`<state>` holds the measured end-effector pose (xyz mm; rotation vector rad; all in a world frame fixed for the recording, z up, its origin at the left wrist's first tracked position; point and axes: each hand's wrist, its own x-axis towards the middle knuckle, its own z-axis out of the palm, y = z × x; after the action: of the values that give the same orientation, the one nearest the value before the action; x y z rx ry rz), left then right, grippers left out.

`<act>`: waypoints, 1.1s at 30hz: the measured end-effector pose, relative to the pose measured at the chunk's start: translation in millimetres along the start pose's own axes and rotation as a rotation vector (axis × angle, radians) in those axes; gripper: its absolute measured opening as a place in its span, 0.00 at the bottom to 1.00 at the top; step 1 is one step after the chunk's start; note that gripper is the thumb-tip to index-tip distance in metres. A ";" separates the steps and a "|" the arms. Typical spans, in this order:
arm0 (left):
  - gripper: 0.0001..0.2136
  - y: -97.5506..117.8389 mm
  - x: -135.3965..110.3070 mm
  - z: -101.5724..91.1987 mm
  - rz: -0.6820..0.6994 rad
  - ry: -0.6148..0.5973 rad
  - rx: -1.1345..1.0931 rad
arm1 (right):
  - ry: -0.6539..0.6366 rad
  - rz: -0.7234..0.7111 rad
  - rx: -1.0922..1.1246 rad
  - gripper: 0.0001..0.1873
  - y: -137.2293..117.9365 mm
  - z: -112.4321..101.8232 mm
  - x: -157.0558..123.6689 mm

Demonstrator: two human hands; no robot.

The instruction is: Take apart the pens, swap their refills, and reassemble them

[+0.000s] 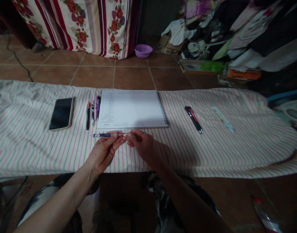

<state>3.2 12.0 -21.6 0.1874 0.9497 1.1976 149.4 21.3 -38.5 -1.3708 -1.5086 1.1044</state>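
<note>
Both hands meet over a striped cloth (31, 142) just in front of a spiral notebook (131, 108). My left hand (103, 152) pinches a blue pen (106, 135) that lies level, its tip pointing left. My right hand (142, 144) is closed on the pen's right end, fingers pressed together; whether it holds a cap or the pen itself is hidden. The notebook lies open on a printed page, its wire spine on the right.
Several pens (93, 111) lie in a row left of the notebook, and a dark phone (61, 113) further left. A black and red pen (194, 119) and a pale ruler (222, 118) lie to the right. A purple bowl (143, 50) and piled clutter (211, 35) sit on the tiled floor beyond.
</note>
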 end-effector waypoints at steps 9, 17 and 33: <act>0.07 1.0 -1.5 1.6 0.001 0.022 -0.012 | -0.003 0.034 0.178 0.08 4.8 4.0 1.6; 0.05 -0.3 0.4 0.2 -0.001 0.021 -0.001 | 0.005 -0.021 0.007 0.09 1.9 0.4 0.3; 0.07 0.1 0.6 0.3 0.010 0.015 -0.014 | 0.026 0.017 0.136 0.06 -1.9 1.4 1.5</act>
<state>3.4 12.6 -21.7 0.1729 0.9543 1.2162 147.3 22.6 -37.1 -1.3023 -1.3797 1.1736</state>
